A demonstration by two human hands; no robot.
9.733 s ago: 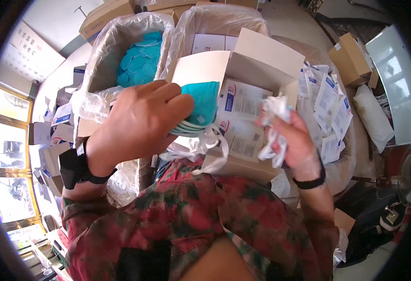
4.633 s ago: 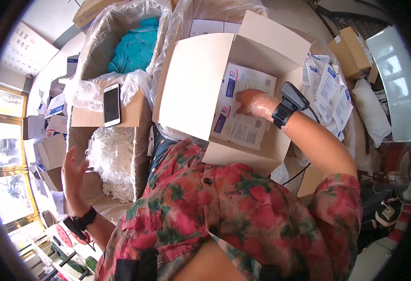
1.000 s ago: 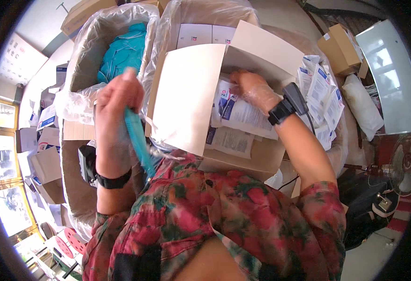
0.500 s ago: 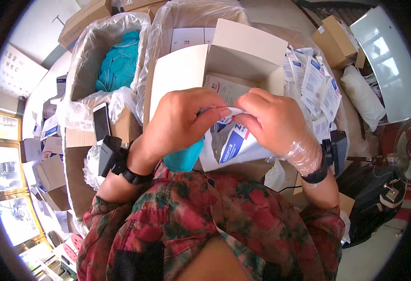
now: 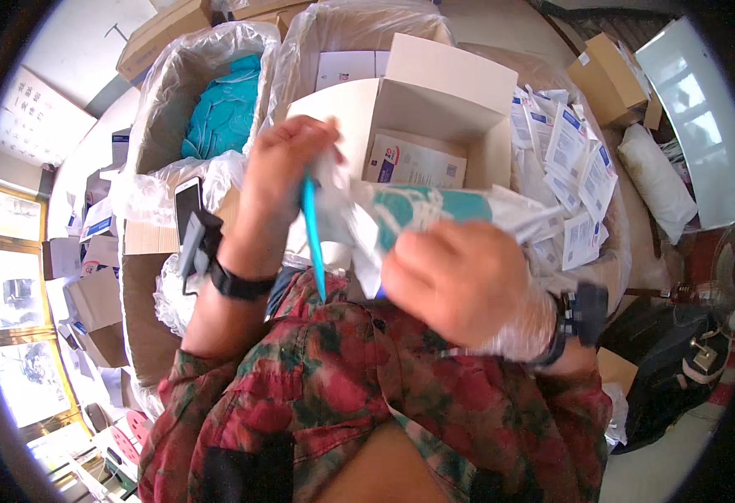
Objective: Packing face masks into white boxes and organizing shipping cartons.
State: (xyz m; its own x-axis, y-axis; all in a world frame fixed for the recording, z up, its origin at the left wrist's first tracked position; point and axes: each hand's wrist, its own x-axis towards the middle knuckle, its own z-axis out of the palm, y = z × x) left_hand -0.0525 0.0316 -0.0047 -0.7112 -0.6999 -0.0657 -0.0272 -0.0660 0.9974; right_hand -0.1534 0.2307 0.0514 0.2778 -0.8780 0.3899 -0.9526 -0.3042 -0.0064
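Note:
My left hand [image 5: 288,163] is raised in front of the open white box, its fingers closed. A teal face mask [image 5: 313,243], seen nearly edge-on, hangs below that hand. Blurred by motion, my right hand [image 5: 460,285] is closed on a plastic pouch [image 5: 535,216] lower down and to the right. Teal material shows through the pouch's clear side. Crumpled clear and white film of the pouch stretches toward my left hand; whether those fingers also touch it, I cannot tell. Inside the white box [image 5: 447,71] lies a printed white packet [image 5: 422,161].
A plastic-lined carton [image 5: 154,121] of teal masks [image 5: 225,109] stands at the far left, a phone [image 5: 188,205] near it. Several filled white pouches [image 5: 570,151] are piled right of the white box. A brown carton [image 5: 606,80] sits at the far right.
My hands have moved apart, the left up and leftward, the right down toward me. The pouch has turned, and its clear side with teal inside now shows.

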